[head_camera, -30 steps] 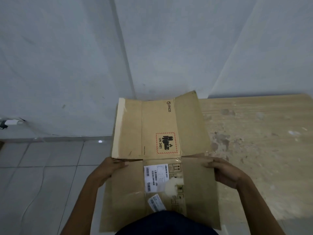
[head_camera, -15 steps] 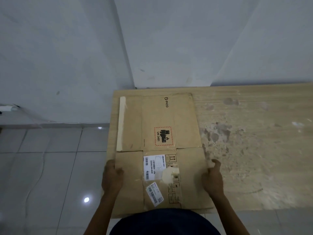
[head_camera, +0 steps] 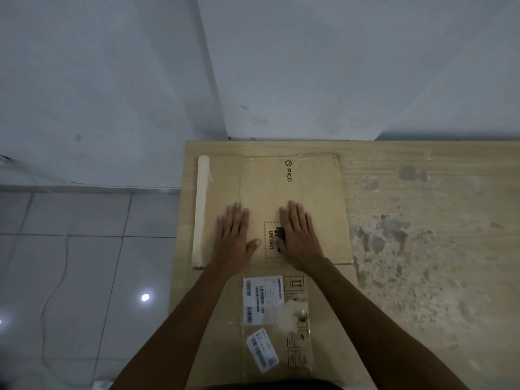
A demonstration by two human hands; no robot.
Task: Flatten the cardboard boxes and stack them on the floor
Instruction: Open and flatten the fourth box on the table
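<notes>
A flattened brown cardboard box (head_camera: 318,192) lies on the left end of a wooden table (head_camera: 422,249). It carries a PICO logo, a red-bordered UN 3481 label and white shipping labels (head_camera: 261,299) on its near half. A strip of pale tape runs along its left edge. My left hand (head_camera: 235,235) lies flat on the far panel with fingers straight, pressing down. Beside it my right hand (head_camera: 299,235) presses flat too, partly covering the red-bordered label.
The table top is stained and scuffed to the right of the box. Grey floor tiles (head_camera: 70,277) lie to the left, with a thin cable trailing across them. A pale wall (head_camera: 281,66) rises just behind the table.
The raised far panel has been laid down flat on the table. Both hands left the box's side edges and now press palms down on the far panel.
</notes>
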